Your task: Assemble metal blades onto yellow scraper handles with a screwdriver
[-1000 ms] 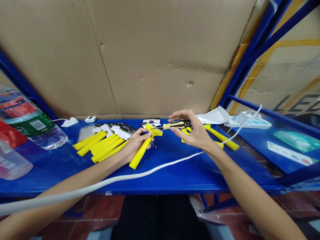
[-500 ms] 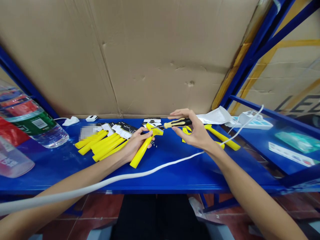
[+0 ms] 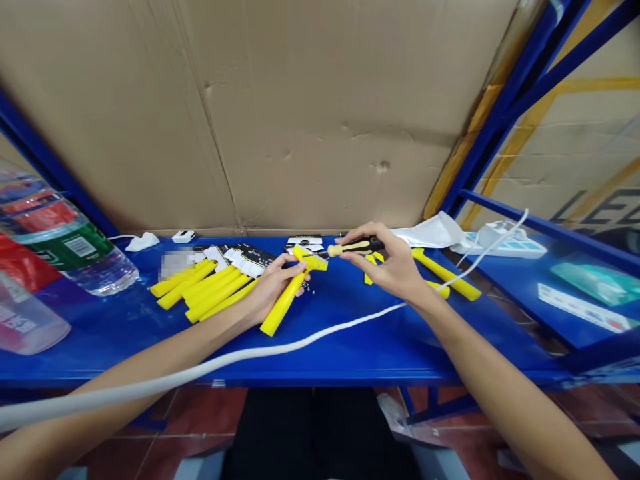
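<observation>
My left hand is closed round a yellow T-shaped plastic handle, holding it tilted with its head up and to the right. In my right hand is a screwdriver with a black and cream handle, gripped between thumb and fingers. Its shaft points left at the head of the yellow handle; whether the tip sits in a screw is too small to tell. Small loose screws lie by my left fingers. Several more yellow handles lie to the left, next to black and white printed cards.
A white cable crosses in front of both forearms. A large water bottle and a clear plastic cup stand on the left. More yellow pieces lie right, near a white power strip. Cardboard walls the back of the blue table.
My right hand's fingers have closed in on the screwdriver handle from a looser, more spread position. My left hand and the yellow handle have hardly moved.
</observation>
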{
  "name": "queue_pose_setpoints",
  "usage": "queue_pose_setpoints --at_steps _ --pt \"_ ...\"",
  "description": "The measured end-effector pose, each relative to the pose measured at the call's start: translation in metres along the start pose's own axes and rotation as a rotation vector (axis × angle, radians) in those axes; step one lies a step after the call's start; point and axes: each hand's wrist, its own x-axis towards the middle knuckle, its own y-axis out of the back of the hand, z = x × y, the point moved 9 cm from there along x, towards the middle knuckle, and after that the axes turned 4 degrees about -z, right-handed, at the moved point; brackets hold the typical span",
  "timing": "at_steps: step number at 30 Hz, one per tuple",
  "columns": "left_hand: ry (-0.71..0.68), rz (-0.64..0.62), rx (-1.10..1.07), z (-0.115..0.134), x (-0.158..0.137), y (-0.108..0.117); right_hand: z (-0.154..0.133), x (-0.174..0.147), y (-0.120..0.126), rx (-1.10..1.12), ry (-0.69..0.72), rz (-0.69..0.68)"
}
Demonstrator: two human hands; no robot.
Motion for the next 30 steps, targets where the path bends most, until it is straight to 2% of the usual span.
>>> queue_pose_setpoints --at_steps 7,15,21,26,30 --pt "0.005 0.009 0.023 -0.001 -0.001 0.0 0.006 -0.001 0.003 -0.089 -0.015 0.015" --pt "-0.02 0.001 0.027 0.0 0.001 0.003 -0.005 0.0 -0.005 0.01 0.031 -0.053" --pt "0.003 0.005 0.057 0.0 -0.002 -0.001 0.004 0.0 0.007 -0.113 -0.021 0.034" --pt "-0.001 0.019 0.045 0.002 -0.004 -0.004 0.002 0.0 -0.001 0.094 -0.004 -0.012" --pt "-0.002 0.019 0.041 0.003 -0.004 -0.003 0.011 -0.002 -0.004 0.156 -0.059 0.021"
